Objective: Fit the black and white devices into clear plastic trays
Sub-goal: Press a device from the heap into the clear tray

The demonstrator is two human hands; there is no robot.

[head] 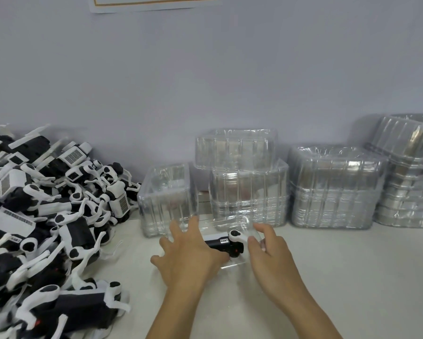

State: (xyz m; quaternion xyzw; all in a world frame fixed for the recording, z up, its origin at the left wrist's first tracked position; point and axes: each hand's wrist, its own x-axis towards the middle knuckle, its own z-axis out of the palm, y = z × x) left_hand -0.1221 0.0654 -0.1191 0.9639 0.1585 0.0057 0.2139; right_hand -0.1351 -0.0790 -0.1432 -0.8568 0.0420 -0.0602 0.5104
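A black and white device (226, 243) lies in a clear plastic tray (232, 263) on the table in front of me. My left hand (189, 255) lies over the device's left part with fingers spread and straight, pressing it down. My right hand (270, 255) is at the tray's right side, its fingers curled round the tray's clear edge next to the device's white arm. Much of the device is hidden under my left hand.
A big heap of black and white devices (46, 216) fills the table's left side. Stacks of clear trays (248, 192) stand along the wall, with taller wrapped stacks (335, 189) to the right. Pale tabletop (364, 277) lies at the right front.
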